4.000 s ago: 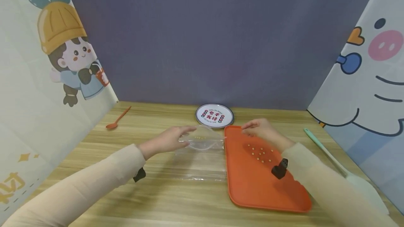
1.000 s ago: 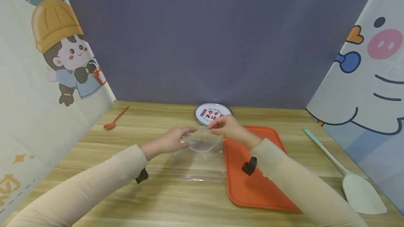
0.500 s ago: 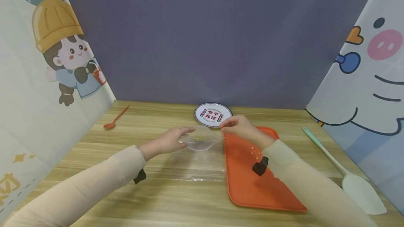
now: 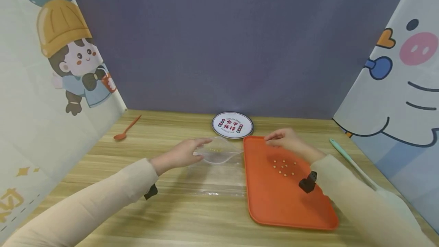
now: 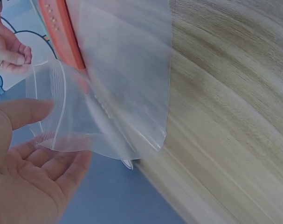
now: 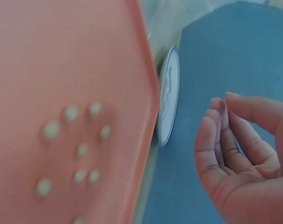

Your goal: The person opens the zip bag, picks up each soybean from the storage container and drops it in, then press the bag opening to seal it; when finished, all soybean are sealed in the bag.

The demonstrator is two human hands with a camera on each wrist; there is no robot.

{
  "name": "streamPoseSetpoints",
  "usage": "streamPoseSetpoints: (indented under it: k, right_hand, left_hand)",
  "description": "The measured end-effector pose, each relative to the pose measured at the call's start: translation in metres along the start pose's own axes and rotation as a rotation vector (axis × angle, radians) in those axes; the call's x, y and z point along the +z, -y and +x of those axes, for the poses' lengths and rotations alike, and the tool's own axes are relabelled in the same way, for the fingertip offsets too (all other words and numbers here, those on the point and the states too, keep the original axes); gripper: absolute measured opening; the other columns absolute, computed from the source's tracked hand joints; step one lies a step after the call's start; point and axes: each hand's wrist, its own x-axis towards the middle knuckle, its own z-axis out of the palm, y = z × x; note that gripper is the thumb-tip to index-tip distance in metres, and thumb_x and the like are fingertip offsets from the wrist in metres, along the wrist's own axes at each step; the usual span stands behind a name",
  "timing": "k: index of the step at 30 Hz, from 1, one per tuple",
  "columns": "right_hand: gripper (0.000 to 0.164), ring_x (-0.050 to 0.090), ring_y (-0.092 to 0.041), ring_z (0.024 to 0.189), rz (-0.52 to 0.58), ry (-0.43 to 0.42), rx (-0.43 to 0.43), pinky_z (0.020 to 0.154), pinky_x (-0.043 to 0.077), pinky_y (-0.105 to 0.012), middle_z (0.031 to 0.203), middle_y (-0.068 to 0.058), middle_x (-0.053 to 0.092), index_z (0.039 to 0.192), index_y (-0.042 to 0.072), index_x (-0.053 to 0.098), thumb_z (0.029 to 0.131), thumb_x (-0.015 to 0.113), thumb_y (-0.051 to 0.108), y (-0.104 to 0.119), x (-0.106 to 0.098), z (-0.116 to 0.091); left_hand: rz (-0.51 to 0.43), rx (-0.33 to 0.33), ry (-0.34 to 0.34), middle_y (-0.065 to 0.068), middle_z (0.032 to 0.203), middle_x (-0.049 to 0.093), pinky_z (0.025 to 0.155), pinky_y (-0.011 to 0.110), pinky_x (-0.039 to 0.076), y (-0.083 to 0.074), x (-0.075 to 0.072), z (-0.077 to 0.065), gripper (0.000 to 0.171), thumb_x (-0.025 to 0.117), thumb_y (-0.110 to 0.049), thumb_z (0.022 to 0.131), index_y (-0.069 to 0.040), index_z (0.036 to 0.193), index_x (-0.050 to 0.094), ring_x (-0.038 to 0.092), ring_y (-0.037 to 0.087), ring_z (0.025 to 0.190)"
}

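Observation:
A clear zip bag [image 4: 217,180] lies on the table, its mouth raised and spread. My left hand [image 4: 180,154] holds the mouth's left side, with the thumb and the fingers on either side of the film [image 5: 118,60]. Several tiny yellowish round pieces [image 4: 215,150] show inside the bag. To its right is an orange tray [image 4: 274,205] with several small pale round pieces, like soybeans [image 4: 285,175], scattered on it. Above the tray's far part hovers my right hand [image 4: 287,141], fingers loosely bent. In the right wrist view nothing shows between its thumb and fingertips [image 6: 217,104].
An oval white plate [image 4: 233,125] with red writing stands behind the bag and tray. At the far left lies an orange spoon [image 4: 120,136]. A pale green spatula [image 4: 356,169] lies right of the tray, partly behind my right sleeve. A dark panel [image 4: 233,48] closes off the back.
My right hand was above the tray, then over the bag's mouth, and has since moved back right above the tray, uncovering the pale pieces. The left hand stays at the bag.

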Motion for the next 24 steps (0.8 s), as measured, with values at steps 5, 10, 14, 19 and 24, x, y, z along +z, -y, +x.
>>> streamPoseSetpoints:
  k: [5,10,14,19,24]
  right_hand:
    - [0.038,0.062,-0.035,0.109,-0.038,0.014,0.066,0.092,0.055,-0.047,0.119,-0.018,0.067,0.122,-0.002,0.063,0.093,0.065,0.022,-0.014,-0.015,-0.013]
    - [0.041,0.061,-0.036,0.109,-0.032,0.017,0.083,0.091,0.055,-0.046,0.123,-0.022,0.063,0.124,-0.006,0.06,0.093,0.064,0.02,-0.03,-0.025,-0.023]
    - [0.041,0.062,-0.033,0.107,-0.044,0.025,0.092,0.09,0.056,-0.045,0.126,-0.025,0.06,0.124,-0.008,0.059,0.093,0.065,0.018,-0.044,-0.03,-0.028]
    - [0.04,0.065,-0.028,0.1,-0.066,0.039,0.121,0.085,0.058,-0.041,0.121,-0.022,0.064,0.123,-0.007,0.06,0.092,0.065,0.019,-0.062,-0.037,-0.036]
    - [0.043,0.066,-0.02,0.092,-0.055,0.067,0.166,0.081,0.059,-0.037,0.111,-0.016,0.069,0.121,-0.009,0.06,0.089,0.069,0.019,-0.075,-0.042,-0.042]
  left_hand:
    - [0.006,0.001,0.001,0.017,0.144,0.049,0.108,0.049,0.044,0.0,0.0,0.0,0.062,0.065,-0.005,0.088,-0.003,0.145,0.042,0.055,0.036,0.124]
    - [0.01,0.003,0.002,0.017,0.144,0.049,0.109,0.049,0.043,0.0,0.001,0.0,0.061,0.065,-0.005,0.088,-0.002,0.144,0.042,0.055,0.036,0.124]
    - [0.012,0.003,0.003,0.017,0.144,0.049,0.109,0.049,0.043,0.0,0.001,0.0,0.061,0.065,-0.005,0.088,-0.002,0.144,0.042,0.055,0.036,0.124]
    - [0.013,0.016,-0.006,0.018,0.143,0.05,0.108,0.049,0.044,0.001,0.002,-0.001,0.06,0.065,-0.004,0.088,-0.001,0.144,0.043,0.055,0.036,0.123]
    - [0.015,0.029,-0.009,0.018,0.142,0.051,0.108,0.048,0.044,0.001,0.003,-0.001,0.06,0.065,-0.005,0.088,-0.001,0.144,0.043,0.056,0.036,0.123]
